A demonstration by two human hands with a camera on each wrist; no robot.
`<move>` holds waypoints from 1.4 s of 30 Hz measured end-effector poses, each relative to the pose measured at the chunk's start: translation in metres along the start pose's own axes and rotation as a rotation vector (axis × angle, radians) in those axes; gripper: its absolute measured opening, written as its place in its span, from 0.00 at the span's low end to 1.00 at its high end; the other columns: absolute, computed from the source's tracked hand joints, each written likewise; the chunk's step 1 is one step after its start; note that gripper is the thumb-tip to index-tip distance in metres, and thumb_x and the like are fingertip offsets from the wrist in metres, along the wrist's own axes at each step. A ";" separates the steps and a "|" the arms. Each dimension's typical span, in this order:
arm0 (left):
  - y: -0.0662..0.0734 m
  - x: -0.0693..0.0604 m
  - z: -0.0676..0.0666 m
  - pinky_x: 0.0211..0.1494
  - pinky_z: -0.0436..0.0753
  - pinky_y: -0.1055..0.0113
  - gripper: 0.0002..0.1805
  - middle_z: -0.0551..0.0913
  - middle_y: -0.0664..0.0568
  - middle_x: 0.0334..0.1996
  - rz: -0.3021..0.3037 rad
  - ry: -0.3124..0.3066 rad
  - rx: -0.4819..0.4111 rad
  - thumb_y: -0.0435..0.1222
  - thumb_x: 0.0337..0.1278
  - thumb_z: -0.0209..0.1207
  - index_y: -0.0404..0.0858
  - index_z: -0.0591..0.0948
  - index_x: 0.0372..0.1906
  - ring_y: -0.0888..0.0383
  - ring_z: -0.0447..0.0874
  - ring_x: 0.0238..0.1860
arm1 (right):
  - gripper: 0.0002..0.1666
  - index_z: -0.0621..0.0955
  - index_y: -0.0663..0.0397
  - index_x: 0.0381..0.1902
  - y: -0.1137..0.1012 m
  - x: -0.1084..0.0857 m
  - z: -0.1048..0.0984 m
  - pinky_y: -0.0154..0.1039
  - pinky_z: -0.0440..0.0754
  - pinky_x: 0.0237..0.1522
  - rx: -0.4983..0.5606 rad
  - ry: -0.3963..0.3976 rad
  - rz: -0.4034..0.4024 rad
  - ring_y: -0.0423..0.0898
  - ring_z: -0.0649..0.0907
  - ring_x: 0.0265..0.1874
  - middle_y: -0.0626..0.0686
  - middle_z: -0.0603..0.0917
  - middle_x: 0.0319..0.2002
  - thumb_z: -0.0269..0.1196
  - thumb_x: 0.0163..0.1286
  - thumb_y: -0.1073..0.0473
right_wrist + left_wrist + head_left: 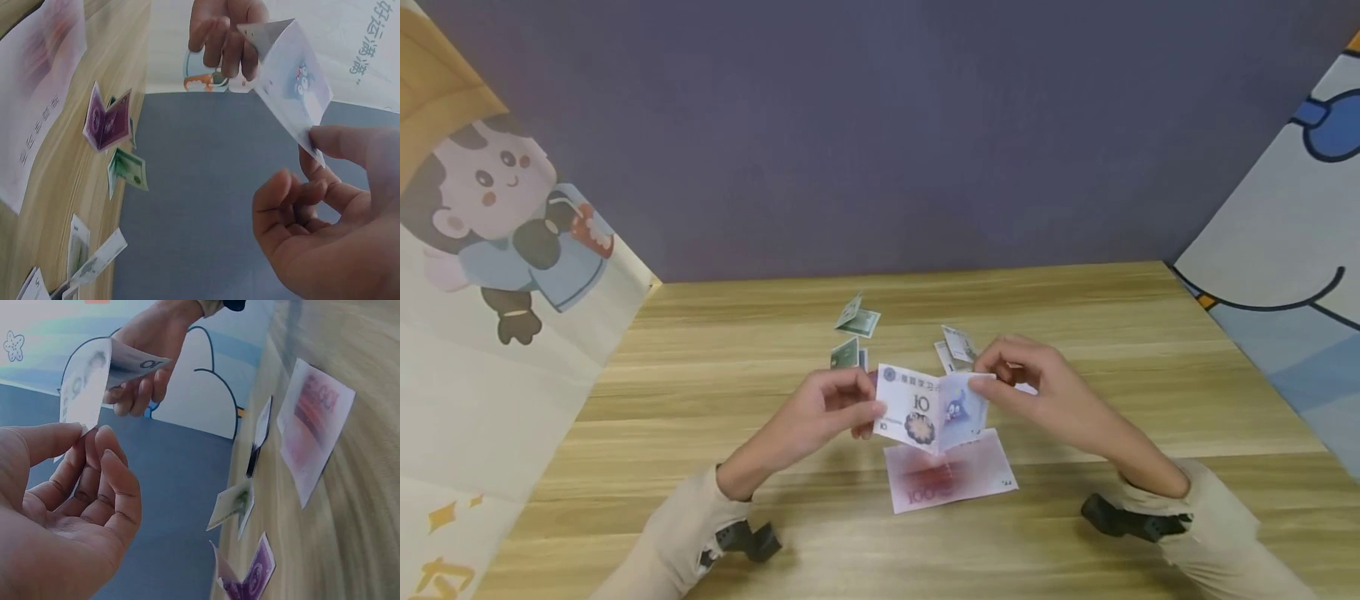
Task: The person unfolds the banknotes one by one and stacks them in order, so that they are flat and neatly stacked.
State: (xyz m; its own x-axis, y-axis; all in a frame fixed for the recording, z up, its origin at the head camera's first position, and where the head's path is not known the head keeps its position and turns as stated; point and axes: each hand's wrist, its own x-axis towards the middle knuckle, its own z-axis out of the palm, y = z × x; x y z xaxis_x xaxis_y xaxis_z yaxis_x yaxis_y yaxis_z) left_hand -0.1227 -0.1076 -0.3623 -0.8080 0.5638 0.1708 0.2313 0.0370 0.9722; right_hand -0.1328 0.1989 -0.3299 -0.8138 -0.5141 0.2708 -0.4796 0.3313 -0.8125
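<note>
Both hands hold up a play banknote (pixel 907 410) marked 10, creased down its middle, with a blue cartoon figure on one half. My left hand (pixel 838 403) pinches its left edge between thumb and finger. At the upper right corner, my right hand (pixel 1037 385) pinches the other half. Below it, a pinkish-red banknote (pixel 992 468) marked 100 lies on the table, partly covered in the head view. Beyond the hands stand several folded notes: a green one (pixel 860 322), a grey-white one (pixel 957 343) and a purple one (pixel 115 122).
The wood-grain table (pixel 715 333) ends at a dark blue-grey panel (pixel 880 142). Cartoon-printed panels rise at the left (pixel 497 225) and right (pixel 1285 225). More folded notes (pixel 34 286) stand close to my right hand's side.
</note>
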 end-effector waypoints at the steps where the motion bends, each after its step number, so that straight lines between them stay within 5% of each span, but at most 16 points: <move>1: 0.000 -0.001 0.000 0.30 0.83 0.64 0.05 0.79 0.42 0.26 -0.004 -0.002 0.001 0.30 0.66 0.60 0.31 0.77 0.35 0.55 0.78 0.26 | 0.01 0.82 0.49 0.38 0.001 0.000 -0.001 0.35 0.78 0.31 0.005 0.007 -0.007 0.44 0.76 0.32 0.49 0.77 0.32 0.64 0.71 0.61; 6: -0.001 -0.006 0.001 0.25 0.78 0.68 0.07 0.78 0.44 0.23 -0.014 -0.008 0.020 0.29 0.66 0.59 0.32 0.75 0.32 0.58 0.75 0.22 | 0.02 0.79 0.56 0.41 0.001 -0.002 -0.005 0.39 0.83 0.29 0.111 -0.040 0.023 0.47 0.80 0.31 0.55 0.80 0.38 0.59 0.75 0.64; 11: -0.001 -0.008 -0.001 0.22 0.75 0.69 0.08 0.78 0.44 0.21 -0.027 -0.012 0.037 0.29 0.65 0.60 0.32 0.74 0.30 0.60 0.74 0.20 | 0.03 0.78 0.56 0.41 0.000 -0.004 -0.008 0.42 0.84 0.25 0.140 -0.074 0.091 0.50 0.83 0.26 0.55 0.83 0.33 0.58 0.75 0.62; 19: -0.010 -0.006 0.011 0.21 0.74 0.72 0.09 0.76 0.47 0.21 -0.148 -0.093 0.135 0.32 0.65 0.61 0.33 0.77 0.30 0.63 0.72 0.19 | 0.04 0.81 0.48 0.34 0.012 -0.002 -0.011 0.34 0.75 0.19 -0.078 -0.098 0.111 0.41 0.76 0.18 0.48 0.77 0.22 0.64 0.71 0.58; 26: -0.026 -0.006 0.023 0.19 0.74 0.73 0.07 0.78 0.47 0.20 -0.242 -0.146 0.262 0.32 0.63 0.63 0.34 0.79 0.30 0.62 0.73 0.16 | 0.04 0.82 0.44 0.33 0.035 -0.002 -0.001 0.32 0.71 0.20 -0.301 -0.243 0.096 0.35 0.70 0.17 0.39 0.75 0.19 0.66 0.69 0.57; 34: -0.042 -0.010 0.033 0.13 0.70 0.75 0.11 0.78 0.49 0.14 -0.312 -0.210 0.347 0.31 0.68 0.56 0.35 0.80 0.27 0.66 0.69 0.10 | 0.08 0.80 0.46 0.29 0.056 -0.004 0.017 0.31 0.70 0.21 -0.365 -0.357 0.101 0.33 0.68 0.18 0.39 0.71 0.19 0.67 0.66 0.61; 42: -0.048 -0.011 0.037 0.15 0.67 0.75 0.15 0.72 0.59 0.11 -0.360 -0.199 0.475 0.33 0.69 0.54 0.40 0.77 0.23 0.66 0.68 0.11 | 0.13 0.76 0.48 0.24 0.069 -0.006 0.026 0.31 0.70 0.24 -0.353 -0.460 0.132 0.34 0.69 0.20 0.40 0.72 0.20 0.68 0.66 0.61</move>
State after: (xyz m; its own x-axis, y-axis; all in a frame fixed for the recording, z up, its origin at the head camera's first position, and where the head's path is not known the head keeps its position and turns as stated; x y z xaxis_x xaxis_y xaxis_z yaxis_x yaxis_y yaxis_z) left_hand -0.1047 -0.0855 -0.4164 -0.7746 0.5886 -0.2316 0.2155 0.5898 0.7783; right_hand -0.1523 0.2040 -0.4008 -0.6859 -0.7149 -0.1363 -0.5288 0.6182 -0.5816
